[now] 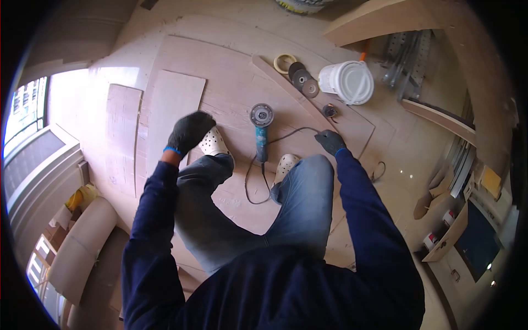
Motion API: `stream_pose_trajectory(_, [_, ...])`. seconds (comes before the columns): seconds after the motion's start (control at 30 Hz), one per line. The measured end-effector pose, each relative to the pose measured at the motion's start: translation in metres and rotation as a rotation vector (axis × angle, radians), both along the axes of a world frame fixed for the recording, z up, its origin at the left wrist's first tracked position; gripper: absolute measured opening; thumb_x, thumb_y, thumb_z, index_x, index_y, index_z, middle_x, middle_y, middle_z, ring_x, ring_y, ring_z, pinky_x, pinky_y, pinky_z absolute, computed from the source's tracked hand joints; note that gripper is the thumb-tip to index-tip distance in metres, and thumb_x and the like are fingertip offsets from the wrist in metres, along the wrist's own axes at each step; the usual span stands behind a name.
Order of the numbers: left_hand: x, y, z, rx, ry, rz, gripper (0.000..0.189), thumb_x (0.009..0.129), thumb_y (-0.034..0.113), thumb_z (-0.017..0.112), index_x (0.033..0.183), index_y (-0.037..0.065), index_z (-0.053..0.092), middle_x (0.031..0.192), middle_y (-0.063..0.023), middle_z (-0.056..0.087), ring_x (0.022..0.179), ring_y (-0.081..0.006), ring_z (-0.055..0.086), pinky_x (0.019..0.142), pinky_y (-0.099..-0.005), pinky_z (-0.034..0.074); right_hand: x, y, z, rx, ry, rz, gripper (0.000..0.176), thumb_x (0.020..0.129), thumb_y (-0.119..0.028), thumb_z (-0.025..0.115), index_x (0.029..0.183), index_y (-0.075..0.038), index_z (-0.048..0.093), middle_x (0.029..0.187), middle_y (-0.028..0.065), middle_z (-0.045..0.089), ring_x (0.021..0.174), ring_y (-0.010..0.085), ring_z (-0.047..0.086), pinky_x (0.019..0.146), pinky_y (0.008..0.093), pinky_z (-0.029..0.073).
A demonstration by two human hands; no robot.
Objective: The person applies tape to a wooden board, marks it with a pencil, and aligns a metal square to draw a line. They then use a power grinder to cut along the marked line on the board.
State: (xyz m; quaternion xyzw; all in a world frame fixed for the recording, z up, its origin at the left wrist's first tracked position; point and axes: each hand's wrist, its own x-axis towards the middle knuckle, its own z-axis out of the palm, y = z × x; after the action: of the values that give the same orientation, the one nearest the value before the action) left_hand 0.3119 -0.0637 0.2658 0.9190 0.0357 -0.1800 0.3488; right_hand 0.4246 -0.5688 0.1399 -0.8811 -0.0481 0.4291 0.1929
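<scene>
An angle grinder (260, 129) with a teal body lies on the board between my feet, its round head pointing away from me. Its black power cord (246, 184) loops towards me, and a dark stretch runs right to my right hand (331, 142). That hand, in a dark glove, is closed on the cord. My left hand (190, 132), gloved too, is held above the left white clog (214, 142), with its fingers curled in. Whatever lies inside those fingers is hidden. The right clog (285, 166) is partly covered by my leg.
Beyond the grinder are several dark discs (301, 78), a cream-coloured ring (284, 63) and a lidded white bucket (346, 82). A long wooden strip (294, 88) slants across the large board (231, 63). Loose panels (122, 135) lie left; a curved wooden frame (396, 19) stands right.
</scene>
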Motion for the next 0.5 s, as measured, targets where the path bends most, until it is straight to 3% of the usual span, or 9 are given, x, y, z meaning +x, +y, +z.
stream_pose_trajectory(0.03, [0.009,0.004,-0.014,0.052,-0.108,-0.065,0.024,0.093,0.028,0.062,0.105,0.01,0.073,0.101,-0.0121,0.072,0.093,-0.0331,0.067,0.081,-0.041,0.054,0.006,0.014,-0.013,0.025,-0.038,0.137,0.039,0.087,-0.041,0.063,0.095,-0.003,0.072,0.1,0.0236,0.07,0.099,0.0356,0.068,0.088,0.0417,0.051])
stream_pose_trajectory(0.07, [0.017,0.003,-0.014,0.06,-0.114,-0.052,0.024,0.093,0.028,0.062,0.105,0.01,0.073,0.101,-0.0121,0.072,0.093,-0.0331,0.067,0.081,-0.041,0.054,0.004,0.021,-0.049,0.032,-0.045,0.15,0.039,0.087,-0.041,0.063,0.095,-0.003,0.072,0.1,0.0236,0.07,0.099,0.0356,0.068,0.088,0.0417,0.051])
stream_pose_trajectory(0.13, [0.038,-0.003,0.004,-0.154,0.262,0.227,0.033,0.093,0.031,0.065,0.114,0.005,0.07,0.107,-0.0137,0.072,0.098,-0.0286,0.069,0.087,-0.0373,0.053,0.0,0.023,-0.14,0.395,0.255,0.686,0.036,0.084,-0.038,0.065,0.095,-0.004,0.07,0.099,0.023,0.07,0.099,0.036,0.068,0.089,0.0437,0.052])
stream_pose_trajectory(0.17, [0.042,-0.003,0.02,-0.235,0.312,0.31,0.044,0.093,0.034,0.068,0.119,0.0,0.066,0.112,-0.0159,0.072,0.102,-0.0238,0.068,0.092,-0.0344,0.051,-0.003,0.039,-0.142,0.394,0.322,0.723,0.036,0.084,-0.038,0.065,0.095,-0.005,0.07,0.099,0.0229,0.07,0.099,0.0361,0.068,0.089,0.0438,0.052])
stream_pose_trajectory(0.23, [0.034,0.002,0.039,-0.2,0.166,0.387,0.038,0.096,0.026,0.067,0.122,-0.002,0.065,0.111,-0.0118,0.071,0.103,-0.0191,0.065,0.093,-0.0331,0.051,-0.012,0.063,-0.15,0.314,0.33,0.705,0.036,0.083,-0.038,0.065,0.095,-0.005,0.07,0.098,0.0228,0.07,0.099,0.0361,0.068,0.089,0.0441,0.052])
stream_pose_trajectory(0.3, [0.018,0.01,0.052,-0.213,0.087,0.447,0.04,0.097,0.024,0.066,0.124,-0.005,0.062,0.113,-0.0122,0.07,0.103,-0.0188,0.065,0.093,-0.032,0.051,-0.02,0.078,-0.16,0.285,0.318,0.688,0.036,0.082,-0.038,0.065,0.096,-0.005,0.069,0.098,0.0227,0.07,0.098,0.0362,0.068,0.09,0.0443,0.052])
stream_pose_trajectory(0.37, [-0.005,0.013,0.061,-0.35,0.057,0.648,0.039,0.098,0.021,0.065,0.125,-0.006,0.061,0.112,-0.0119,0.07,0.102,-0.0179,0.065,0.093,-0.0317,0.052,-0.026,0.091,-0.167,0.275,0.288,0.669,0.036,0.082,-0.038,0.065,0.096,-0.005,0.069,0.098,0.0225,0.07,0.098,0.0363,0.068,0.09,0.0445,0.052])
stream_pose_trajectory(0.5, [-0.051,0.013,0.066,-0.282,0.072,0.794,0.041,0.097,0.023,0.065,0.126,-0.006,0.061,0.109,-0.0117,0.069,0.098,-0.0176,0.065,0.088,-0.032,0.053,-0.033,0.12,-0.169,0.261,0.19,0.59,0.037,0.081,-0.038,0.066,0.096,-0.005,0.069,0.098,0.0223,0.07,0.098,0.0364,0.068,0.09,0.0449,0.053])
